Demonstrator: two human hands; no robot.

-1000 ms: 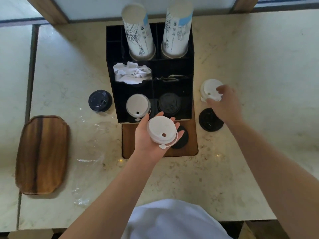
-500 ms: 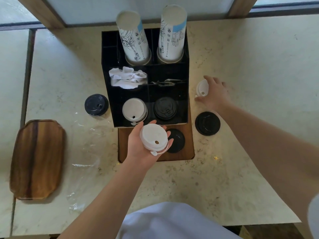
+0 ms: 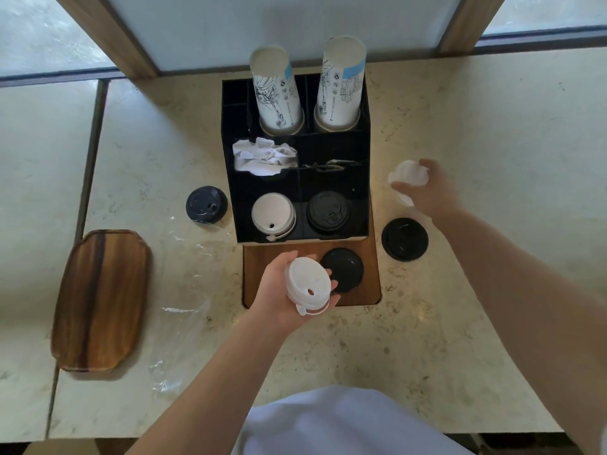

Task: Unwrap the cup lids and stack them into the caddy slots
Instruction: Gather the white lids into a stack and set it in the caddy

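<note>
white lids [image 3: 308, 284] sit cupped in my left hand [image 3: 289, 290], fingers curled round them, just in front of the black caddy [image 3: 361, 178].
my right hand [image 3: 427, 188] clamps its grip on another white lid [image 3: 407, 174] above the table [image 3: 476, 133], right of the caddy; its front slots hold white lid stack [image 3: 272, 213] and black lid stack [image 3: 327, 212].

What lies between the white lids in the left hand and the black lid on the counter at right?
In the head view, another black lid on the wooden board lies between the white lids and the counter's black lid.
</note>
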